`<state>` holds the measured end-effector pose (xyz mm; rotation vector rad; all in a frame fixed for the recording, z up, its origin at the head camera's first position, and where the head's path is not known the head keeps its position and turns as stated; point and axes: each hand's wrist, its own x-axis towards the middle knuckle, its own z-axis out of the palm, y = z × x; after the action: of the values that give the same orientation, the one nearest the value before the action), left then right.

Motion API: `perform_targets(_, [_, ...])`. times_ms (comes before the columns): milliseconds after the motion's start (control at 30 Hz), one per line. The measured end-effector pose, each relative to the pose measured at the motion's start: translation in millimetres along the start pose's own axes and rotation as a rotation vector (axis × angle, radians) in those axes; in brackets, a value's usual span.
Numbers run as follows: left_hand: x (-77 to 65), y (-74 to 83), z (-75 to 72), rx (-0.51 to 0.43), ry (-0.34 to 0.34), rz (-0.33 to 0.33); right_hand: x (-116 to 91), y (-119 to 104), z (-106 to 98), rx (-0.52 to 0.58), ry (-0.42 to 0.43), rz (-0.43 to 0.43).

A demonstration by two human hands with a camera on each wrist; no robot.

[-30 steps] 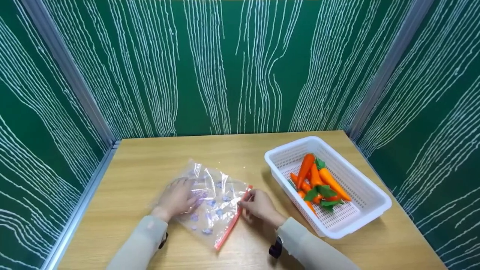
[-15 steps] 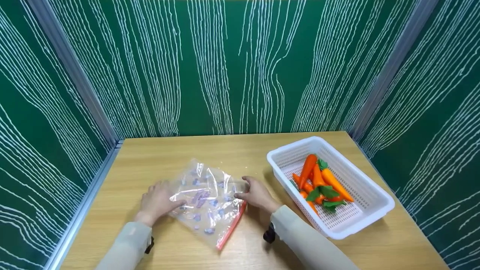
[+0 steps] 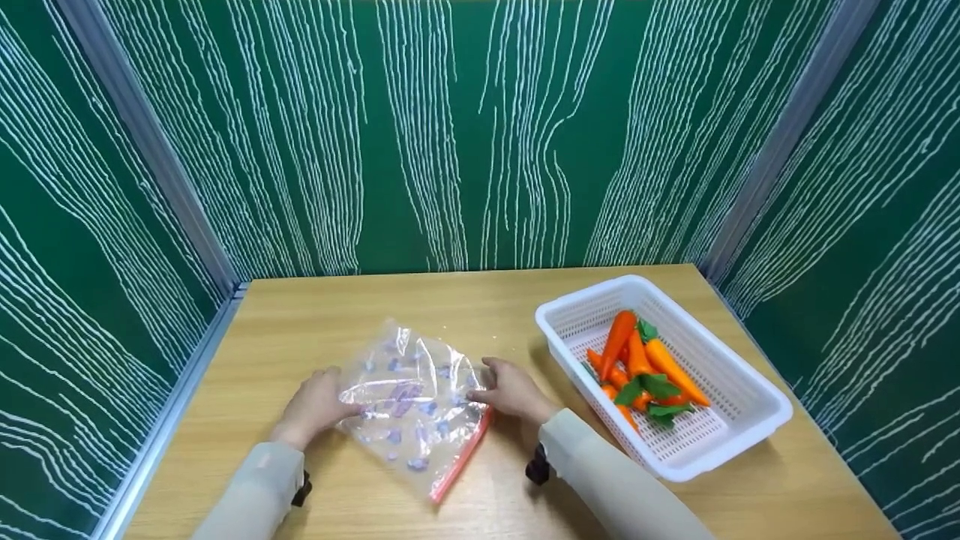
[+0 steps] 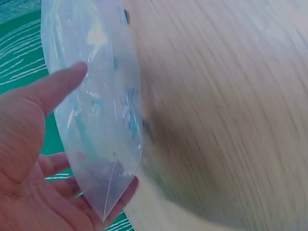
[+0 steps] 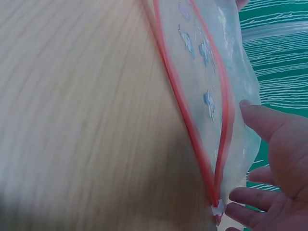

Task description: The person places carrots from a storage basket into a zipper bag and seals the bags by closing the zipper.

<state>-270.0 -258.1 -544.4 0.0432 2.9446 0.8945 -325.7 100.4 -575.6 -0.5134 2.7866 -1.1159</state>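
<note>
A clear zip bag [image 3: 411,442] with small bluish-purple prints lies on the wooden table, turned cornerwise. Along its right side runs a red zip strip [image 3: 459,463]; in the right wrist view two red lines [image 5: 191,126] stand apart and meet at the corner. My left hand [image 3: 313,409] is at the bag's left corner, its straight thumb [image 4: 62,86] over the film and its fingers behind the corner. At the right corner is my right hand [image 3: 519,394], with its thumb [image 5: 260,118] against the film and its fingers extended beside the edge.
To the right stands a white perforated basket [image 3: 739,375] holding several orange carrots [image 3: 675,369] with green leaves [image 3: 660,385]. Green walls [image 3: 480,135] with white wavy lines enclose the table [image 3: 315,315] at the back and both sides.
My left hand has slid left off the bag's middle to its left corner. My right hand has let go of the red zip edge and spread its fingers at the right corner.
</note>
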Motion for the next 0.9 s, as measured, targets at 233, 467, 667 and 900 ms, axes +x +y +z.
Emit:
perform_targets(233, [13.1, 2.9, 5.0, 0.022, 0.018, 0.050, -8.5, 6.6, -0.9, -0.027, 0.008, -0.026])
perform_targets(467, [24.6, 5.8, 6.3, 0.041, 0.043, 0.104, -16.8, 5.8, -6.2, 0.018, 0.026, 0.018])
perform_targets(667, [32.6, 14.1, 8.3, 0.050, 0.044, 0.127, -26.6, 6.6, -11.6, 0.043, 0.015, 0.067])
perform_targets(900, [44.0, 26.3, 10.0, 0.067, 0.034, 0.138, -37.5, 9.2, -16.8, 0.139, 0.032, 0.093])
